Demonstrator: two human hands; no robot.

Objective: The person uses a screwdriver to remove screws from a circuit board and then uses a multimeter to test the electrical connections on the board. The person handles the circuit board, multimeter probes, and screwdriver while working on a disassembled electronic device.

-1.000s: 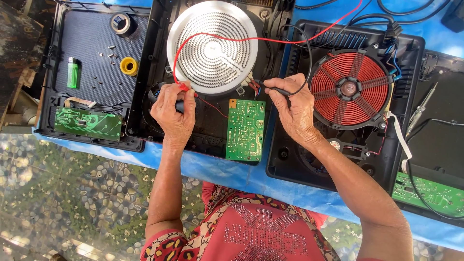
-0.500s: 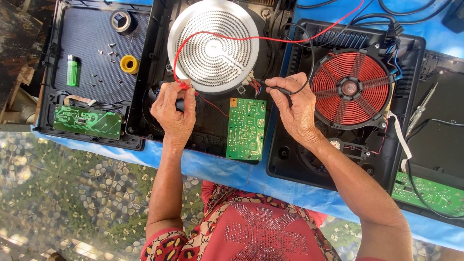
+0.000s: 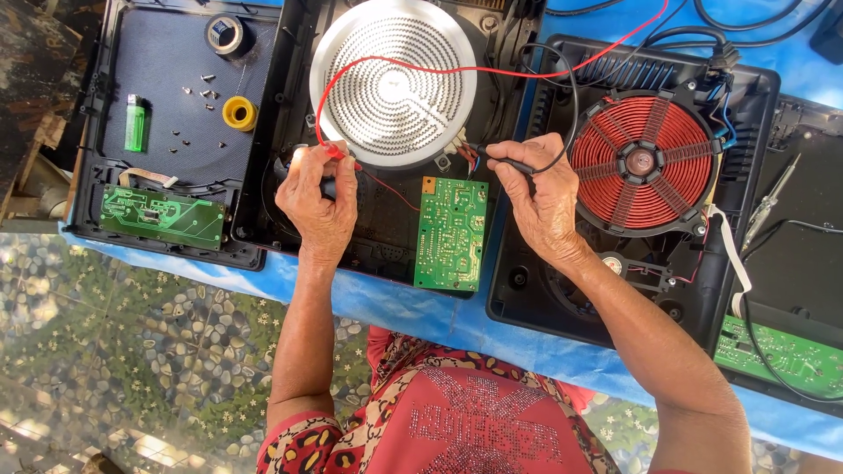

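Probes (image 3: 336,151) over blue-covered table (image 3: 421,307)

I saw the red probe (image 3: 336,153) and the black probe (image 3: 507,163) held level, their tips touching opposite sides of the round white heating plate's (image 3: 393,83) near edge.
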